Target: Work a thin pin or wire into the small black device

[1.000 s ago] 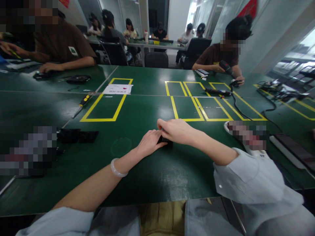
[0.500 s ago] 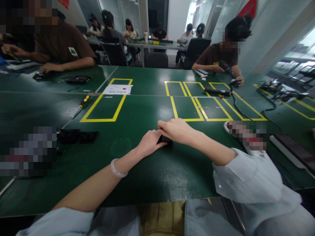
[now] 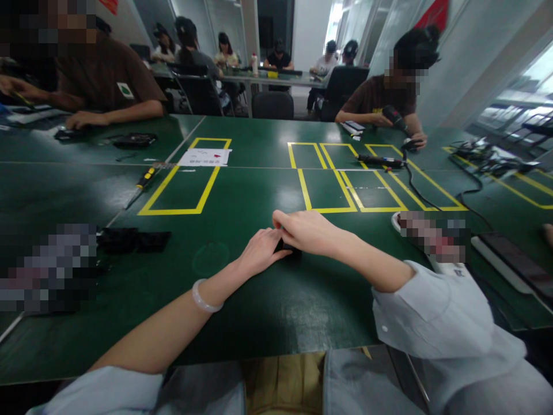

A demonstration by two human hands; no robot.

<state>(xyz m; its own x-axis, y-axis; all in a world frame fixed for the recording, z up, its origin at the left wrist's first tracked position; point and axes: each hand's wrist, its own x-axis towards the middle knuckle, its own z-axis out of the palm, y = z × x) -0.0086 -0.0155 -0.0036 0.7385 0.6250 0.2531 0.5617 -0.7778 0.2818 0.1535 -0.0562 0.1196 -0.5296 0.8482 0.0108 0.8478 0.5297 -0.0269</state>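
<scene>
A small black object (image 3: 292, 250) rests on the green table (image 3: 276, 311) near the middle, mostly covered by both hands. My left hand (image 3: 261, 251) grips it from the left, thumb along its near side. Over its top lies my right hand (image 3: 307, 230), fingers bent and pressed together, touching the left fingertips. Whether the right fingers hold a part of their own is hidden. To the left are several black pieces (image 3: 154, 241) on the table.
A screwdriver (image 3: 146, 177) and a paper sheet (image 3: 204, 157) lie farther left. Yellow tape rectangles (image 3: 332, 211) mark the tabletop. At the right are a black tool with a cable (image 3: 380, 161) and a phone-like slab (image 3: 514, 262). People sit across the table.
The right hand's fingertips have shifted slightly left and down over the black object. My left hand has barely moved.
</scene>
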